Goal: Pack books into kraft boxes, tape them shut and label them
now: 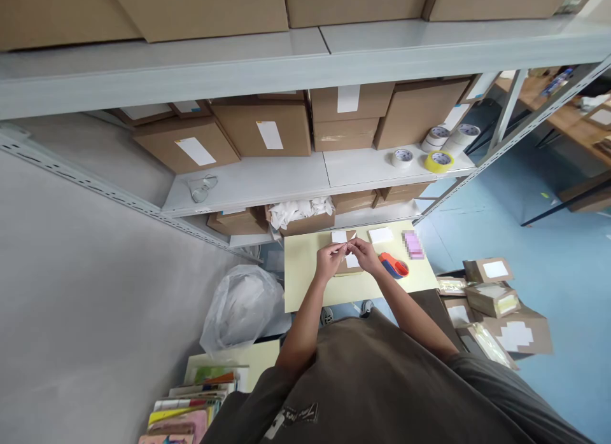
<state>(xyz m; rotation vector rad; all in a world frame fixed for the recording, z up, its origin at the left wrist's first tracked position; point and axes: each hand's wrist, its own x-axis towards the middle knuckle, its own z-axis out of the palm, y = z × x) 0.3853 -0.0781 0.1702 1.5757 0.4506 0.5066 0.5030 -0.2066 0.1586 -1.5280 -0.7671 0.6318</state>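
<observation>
My left hand (329, 260) and my right hand (364, 254) meet at the fingertips above a small brown cardboard box (347, 268) on a pale yellow table (301, 275). Both are closed in a pinch; whatever lies between the fingers is too small to make out. White paper pieces (352, 261) show on the box around the fingers. Just right of my right hand lies an orange and blue tape dispenser (394, 266). Behind it sit a stack of white paper (380, 235) and a blurred pink-purple item (413, 245).
A grey metal shelf (267, 177) holding cardboard boxes (260, 131), tape rolls (439, 161) and glasses (202, 187) rises in front. Left of the table is a clear plastic bag (241, 310); below it, piled books (191, 409). Parcels (492, 301) lie at the right.
</observation>
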